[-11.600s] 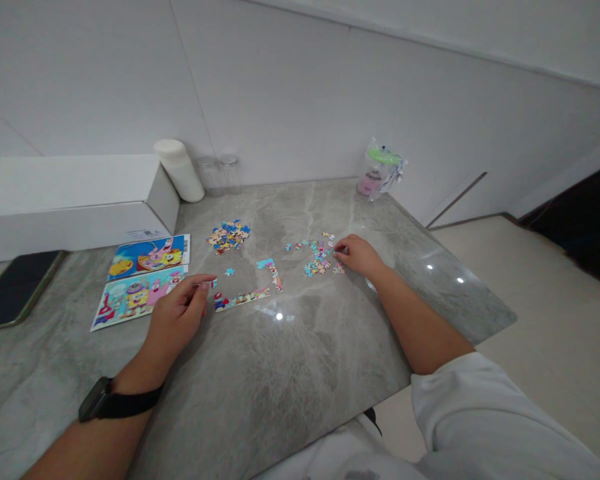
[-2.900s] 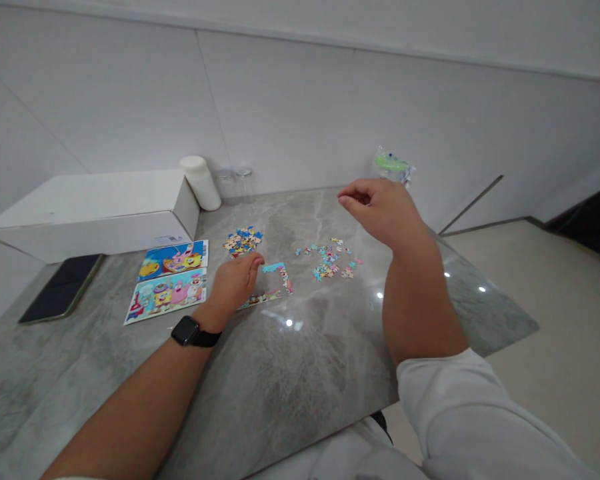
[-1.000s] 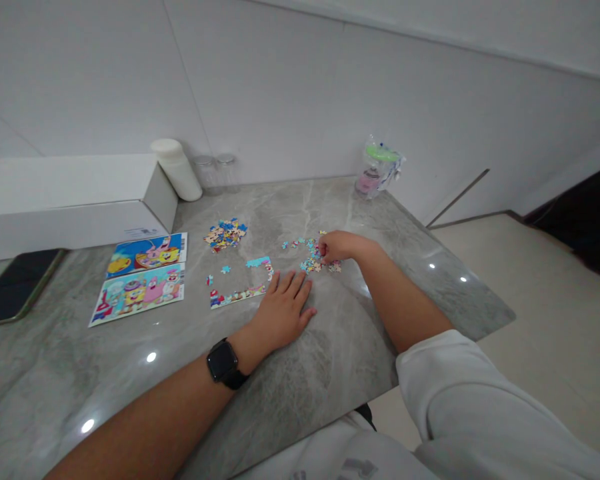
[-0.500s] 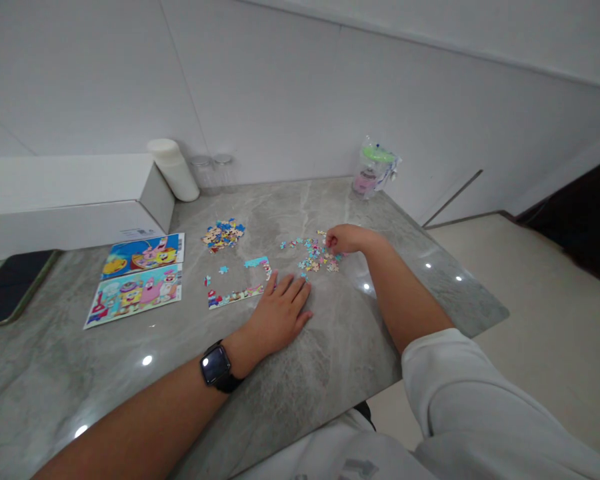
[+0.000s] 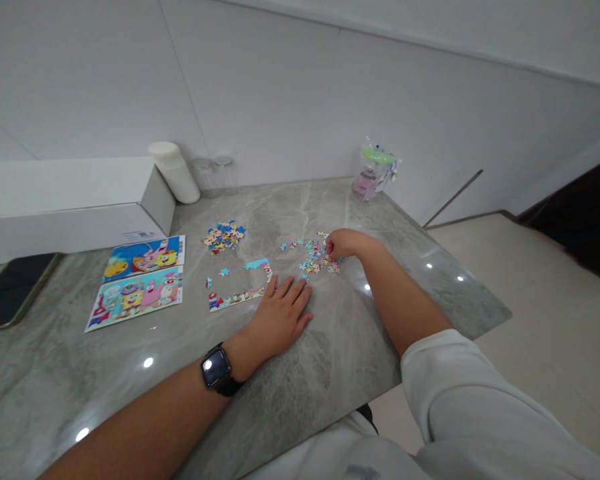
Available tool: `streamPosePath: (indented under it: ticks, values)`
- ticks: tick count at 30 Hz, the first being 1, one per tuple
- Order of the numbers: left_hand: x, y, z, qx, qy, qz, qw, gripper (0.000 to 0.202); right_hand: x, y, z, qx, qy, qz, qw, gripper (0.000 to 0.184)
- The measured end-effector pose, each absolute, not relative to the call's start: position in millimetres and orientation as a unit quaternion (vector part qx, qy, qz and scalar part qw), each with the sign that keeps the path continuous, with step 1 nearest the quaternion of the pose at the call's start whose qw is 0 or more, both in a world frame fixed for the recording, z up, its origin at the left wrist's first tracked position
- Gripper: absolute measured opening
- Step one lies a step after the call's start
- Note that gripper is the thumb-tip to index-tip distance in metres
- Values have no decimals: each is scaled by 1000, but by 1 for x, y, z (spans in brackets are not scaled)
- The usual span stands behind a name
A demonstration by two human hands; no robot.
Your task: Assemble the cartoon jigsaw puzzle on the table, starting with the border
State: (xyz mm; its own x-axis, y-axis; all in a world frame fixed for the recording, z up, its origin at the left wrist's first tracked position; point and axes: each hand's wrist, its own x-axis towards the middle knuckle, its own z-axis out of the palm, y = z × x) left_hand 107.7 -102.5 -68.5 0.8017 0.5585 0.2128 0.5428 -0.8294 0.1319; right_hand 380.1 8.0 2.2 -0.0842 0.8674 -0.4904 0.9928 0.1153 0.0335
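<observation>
My left hand [image 5: 279, 316] lies flat on the grey marbled table, fingers spread, its fingertips at the right corner of a partly joined puzzle border [image 5: 237, 297]. Over the right side of a spread of loose puzzle pieces [image 5: 314, 253] is my right hand [image 5: 341, 244], fingers curled together and pointing down; whatever they pinch is hidden. A single light-blue piece [image 5: 224, 272] sits inside the border's outline. Farther back rests a heap of blue and tan pieces [image 5: 223, 236]. Two cartoon picture cards [image 5: 139, 293] lie to the left.
At the far left are a dark phone [image 5: 15, 290] and a long white box [image 5: 70, 193]. A white bottle [image 5: 175, 173] leans against the box, beside two clear glasses [image 5: 223, 175]. A bagged cup with a green lid [image 5: 375, 170] stands at the back right, near the table's edge.
My right hand has shifted very slightly among the loose pieces, its fingers still curled. My left hand stays flat in the same place. The view has moved a little.
</observation>
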Motion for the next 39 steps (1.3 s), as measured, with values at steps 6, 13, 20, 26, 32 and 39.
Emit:
streamPosePath:
  ticks: [6, 13, 20, 26, 32, 39]
  values:
    - [108, -103, -69, 950, 288, 120, 20, 54, 381, 9, 2, 635, 728, -159, 205, 29]
    - [107, -103, -70, 950, 289, 115, 8, 54, 384, 8, 7, 651, 720, -152, 187, 29]
    - [107, -102, -72, 951, 286, 120, 7, 54, 396, 7, 15, 641, 731, -175, 154, 25]
    - [107, -102, -71, 951, 285, 120, 7, 53, 380, 6, 12, 639, 740, -144, 153, 27]
    - [107, -103, -70, 951, 288, 116, 7, 54, 359, 0, 8, 608, 749, -156, 211, 21]
    - [107, -102, -68, 951, 286, 114, 14, 54, 345, -8, 14, 600, 767, -160, 161, 28]
